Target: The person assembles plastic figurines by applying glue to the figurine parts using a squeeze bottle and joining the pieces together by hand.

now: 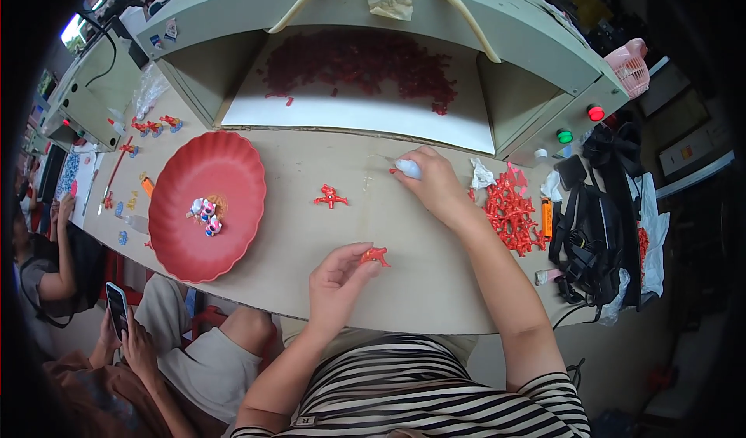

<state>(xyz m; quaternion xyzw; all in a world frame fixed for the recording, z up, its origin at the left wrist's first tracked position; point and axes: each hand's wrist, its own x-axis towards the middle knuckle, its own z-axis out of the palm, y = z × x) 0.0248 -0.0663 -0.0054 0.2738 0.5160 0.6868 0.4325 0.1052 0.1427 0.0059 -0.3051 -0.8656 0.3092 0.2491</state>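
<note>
My left hand, near the front edge of the table, pinches a small red plastic figure part between thumb and fingers. Farther off and to the right, my right hand is closed round a small whitish squeeze bottle. Its thin nozzle points left, just above the tabletop by some shiny wet-looking spots. A speck of red shows at my right fingertips, too small to name. Between the hands and the plate, a red figure part with several limbs lies on the table, touched by neither hand.
A scalloped red plate at left holds a few small colourful figures. Many red parts are heaped at right, beside a black bag. More red pieces fill the grey booth. A seated person holds a phone at lower left.
</note>
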